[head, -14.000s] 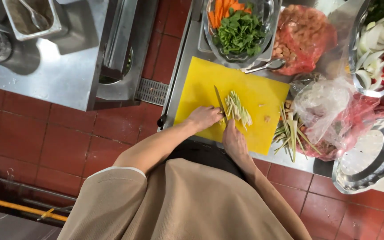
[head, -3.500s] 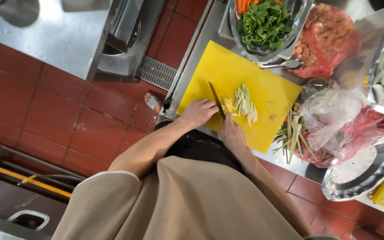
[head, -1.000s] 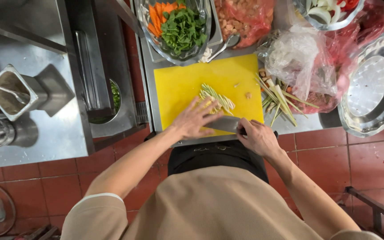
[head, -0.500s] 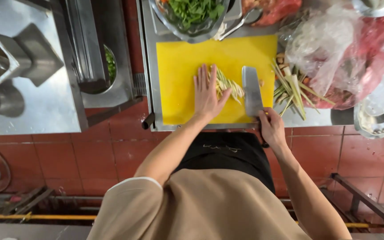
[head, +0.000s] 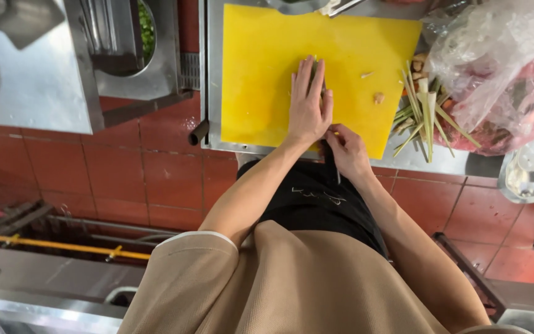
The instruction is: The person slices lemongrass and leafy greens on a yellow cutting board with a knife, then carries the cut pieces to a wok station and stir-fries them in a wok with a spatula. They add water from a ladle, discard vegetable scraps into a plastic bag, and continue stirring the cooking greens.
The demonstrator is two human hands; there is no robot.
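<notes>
Left hand [head: 309,105] lies flat, fingers together, on stalks [head: 314,64] on the board [head: 261,74]; right hand [head: 346,150] clamps the knife [head: 331,162]; uncut stalks [head: 420,110] remain alongside.

Bright yellow against dull steel and brick red.

From my remote seat I see a plain yellow cutting board [head: 261,74] with pale green strips [head: 314,64] peeking out past my left hand [head: 309,105]. The lemongrass stalks [head: 424,111] beside it are pale green and cream. A clear plastic bag [head: 495,68] shows red and pink through its film. The counter [head: 29,80] is grey steel, the floor tiles [head: 137,179] brick red with pale grout lines. My shirt [head: 279,291] is plain beige, my apron [head: 322,198] black. A yellow pipe [head: 63,246] runs low left.
</notes>
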